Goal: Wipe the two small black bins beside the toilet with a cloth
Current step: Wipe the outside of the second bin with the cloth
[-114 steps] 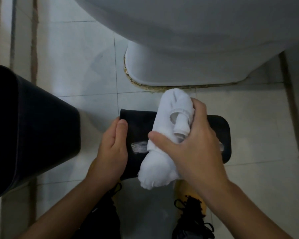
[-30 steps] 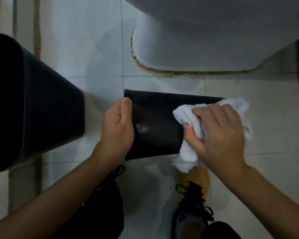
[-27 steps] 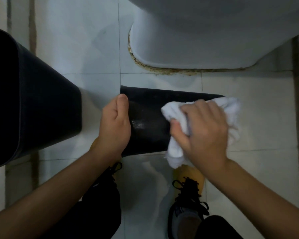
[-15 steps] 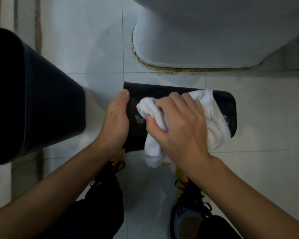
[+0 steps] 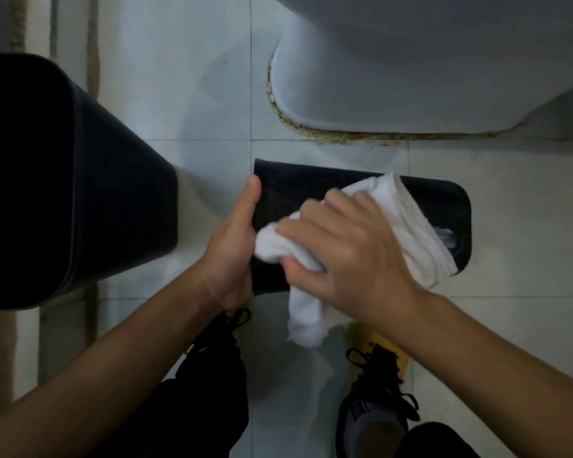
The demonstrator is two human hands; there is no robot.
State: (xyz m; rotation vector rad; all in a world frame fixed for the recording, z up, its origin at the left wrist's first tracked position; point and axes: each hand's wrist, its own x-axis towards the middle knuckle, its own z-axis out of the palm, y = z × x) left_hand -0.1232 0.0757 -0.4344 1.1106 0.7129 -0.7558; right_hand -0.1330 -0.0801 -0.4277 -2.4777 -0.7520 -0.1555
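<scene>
The tiled floor (image 5: 186,94) fills the view, pale with dark grout lines. The toilet (image 5: 427,61) takes up the 1 o'clock quarter, its white base ringed by a brownish stained seam where it meets the tiles. At 9 o'clock stands the larger black bin (image 5: 80,180), upright, its dark side sloping toward the centre. Near the middle, slightly toward 3 o'clock, the smaller black bin (image 5: 311,183) lies on its side on the floor, just in front of the toilet base and well apart from the other bin. The left hand (image 5: 234,239) grips its left end, thumb pointing toward 12 o'clock along the edge and the fingers hidden behind it. The right hand (image 5: 348,256) has its fingers curled around a bunched white cloth (image 5: 407,223) and presses it on the bin's upper face; one tail of the cloth hangs off toward 6 o'clock. At 6 o'clock, under the forearms, two dark laced shoes (image 5: 377,391) with yellow toes rest on the tiles.
</scene>
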